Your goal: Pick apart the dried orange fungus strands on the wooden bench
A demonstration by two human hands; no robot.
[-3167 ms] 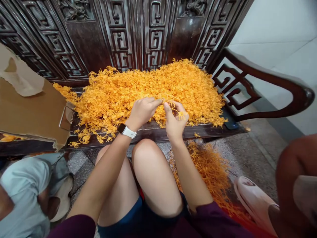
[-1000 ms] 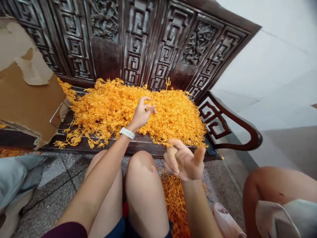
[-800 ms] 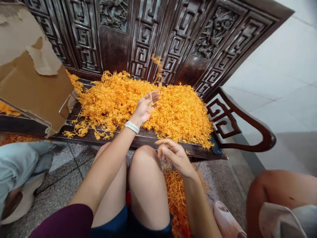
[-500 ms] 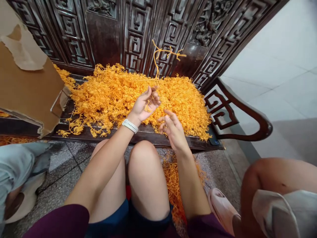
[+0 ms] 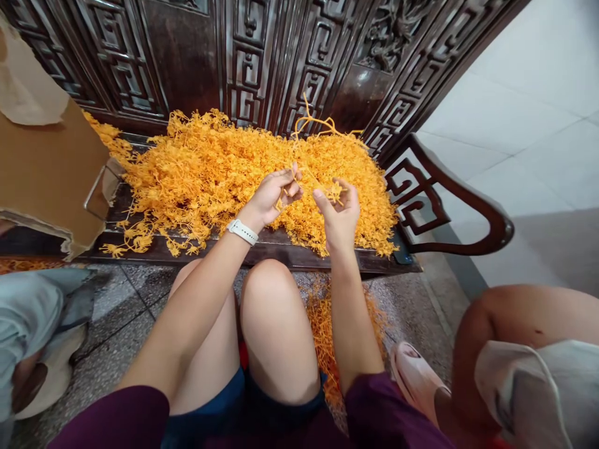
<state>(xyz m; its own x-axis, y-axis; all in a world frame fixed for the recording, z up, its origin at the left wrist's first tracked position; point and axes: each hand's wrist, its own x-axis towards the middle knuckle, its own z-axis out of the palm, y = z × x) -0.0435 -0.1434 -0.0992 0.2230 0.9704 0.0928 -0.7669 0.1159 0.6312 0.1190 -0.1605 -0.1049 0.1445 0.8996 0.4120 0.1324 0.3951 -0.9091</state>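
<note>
My left hand (image 5: 276,194), with a white watch (image 5: 242,232) on its wrist, pinches a thin orange branched stem (image 5: 306,118). Loose branches of the stem arch up behind the fingertips, and a small orange piece shows against the palm. To its right, my right hand (image 5: 341,215) has its thumb and fingers curled around orange tips, with a thin strand running between the hands. Both hands are over a big heap of similar orange branched pieces (image 5: 201,174), whose colour makes the exact grip hard to make out.
The heap lies on a dark carved wooden bench (image 5: 290,251) with a curved armrest (image 5: 496,234) at right. A torn cardboard box (image 5: 51,168) stands at left. More orange strands (image 5: 322,337) lie by my knees. Other people's legs (image 5: 524,318) are close on both sides.
My right hand has moved up and right, and its fingers now close around orange tips. The raised branches have dropped lower. My left hand keeps its pinch.
</note>
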